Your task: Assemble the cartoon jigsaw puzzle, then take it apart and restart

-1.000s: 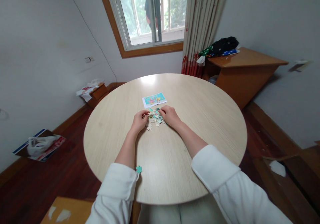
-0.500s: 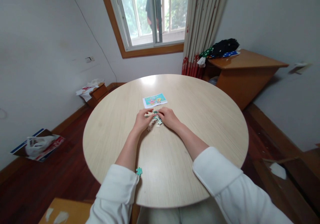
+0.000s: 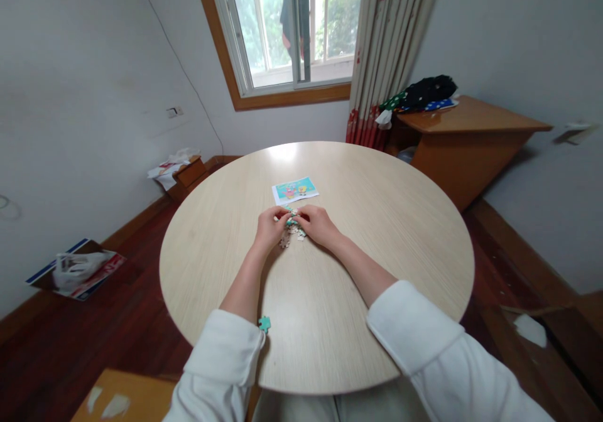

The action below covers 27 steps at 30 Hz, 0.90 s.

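A small pile of jigsaw puzzle pieces (image 3: 295, 229), teal and pale, lies near the middle of the round table. My left hand (image 3: 271, 227) reaches the pile from the left, its thumb and fingers pinched on a puzzle piece. From the right, my right hand (image 3: 316, 222) also pinches at the pieces, its fingertips almost meeting the left ones. The fingers partly hide what they grip. Just beyond the hands lies a picture card (image 3: 296, 191) with cartoon figures on teal. A single teal puzzle piece (image 3: 264, 324) lies beside my left sleeve.
The round wooden table (image 3: 377, 221) has its near edge at my lap. A brown desk (image 3: 475, 120) with clothes on it stands at the back right, beside a curtain (image 3: 384, 51). A plastic bag (image 3: 78, 270) lies on the floor at left.
My fingers have shifted slightly and closed in on the pieces, the fingertips drawing nearer each other. The view has moved a little; the card and the lone piece stay in place.
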### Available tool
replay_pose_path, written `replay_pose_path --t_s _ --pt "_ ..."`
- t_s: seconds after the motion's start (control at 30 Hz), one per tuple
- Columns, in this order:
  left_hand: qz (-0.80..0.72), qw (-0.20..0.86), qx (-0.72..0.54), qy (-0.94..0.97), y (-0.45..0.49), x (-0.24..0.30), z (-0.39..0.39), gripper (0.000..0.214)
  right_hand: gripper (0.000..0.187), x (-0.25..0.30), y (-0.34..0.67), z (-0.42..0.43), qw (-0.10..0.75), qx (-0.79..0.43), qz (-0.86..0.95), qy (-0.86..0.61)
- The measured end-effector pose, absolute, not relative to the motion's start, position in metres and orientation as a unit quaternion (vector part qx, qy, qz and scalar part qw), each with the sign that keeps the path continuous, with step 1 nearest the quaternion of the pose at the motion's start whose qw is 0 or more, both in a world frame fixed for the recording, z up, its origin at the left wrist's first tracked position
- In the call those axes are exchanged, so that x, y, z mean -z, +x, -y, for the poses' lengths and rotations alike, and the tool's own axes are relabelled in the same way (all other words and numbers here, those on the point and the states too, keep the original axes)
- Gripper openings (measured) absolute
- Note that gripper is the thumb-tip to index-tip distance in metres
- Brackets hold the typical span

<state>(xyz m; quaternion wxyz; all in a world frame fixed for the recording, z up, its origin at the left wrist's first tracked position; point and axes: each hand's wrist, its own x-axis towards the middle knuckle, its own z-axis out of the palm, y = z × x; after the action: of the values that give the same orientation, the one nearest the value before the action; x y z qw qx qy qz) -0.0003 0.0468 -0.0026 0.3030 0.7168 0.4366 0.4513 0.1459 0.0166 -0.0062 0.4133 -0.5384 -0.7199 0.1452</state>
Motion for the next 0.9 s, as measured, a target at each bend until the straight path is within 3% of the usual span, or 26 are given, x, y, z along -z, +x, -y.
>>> replay_pose_path --t_s 0.3,0.5,0.7,0.77,0.9 --pt "-0.395 0.455 -0.455 0.656 -0.007 0.007 -0.052 0.015 0.019 0.010 0.149 -0.017 0.427 -0.201 0.720 -0.509" --pt "-0.474 0.405 -0.495 0.605 -0.010 0.008 -0.057 0.020 0.020 0.007 0.150 -0.017 0.433 -0.142 0.711 -0.535" --pt "-0.531 0.338 -0.530 0.569 -0.016 0.008 -0.061 0.031 0.018 0.003 0.153 -0.014 0.328 -0.068 0.703 -0.627" --pt "-0.538 0.315 -0.540 0.565 -0.017 0.009 -0.063 0.035 0.025 -0.003 0.150 -0.009 0.324 -0.053 0.712 -0.621" --pt "-0.543 0.302 -0.557 0.551 -0.018 0.011 -0.067 0.035 0.021 -0.022 0.132 0.012 0.322 -0.165 0.800 -0.479"
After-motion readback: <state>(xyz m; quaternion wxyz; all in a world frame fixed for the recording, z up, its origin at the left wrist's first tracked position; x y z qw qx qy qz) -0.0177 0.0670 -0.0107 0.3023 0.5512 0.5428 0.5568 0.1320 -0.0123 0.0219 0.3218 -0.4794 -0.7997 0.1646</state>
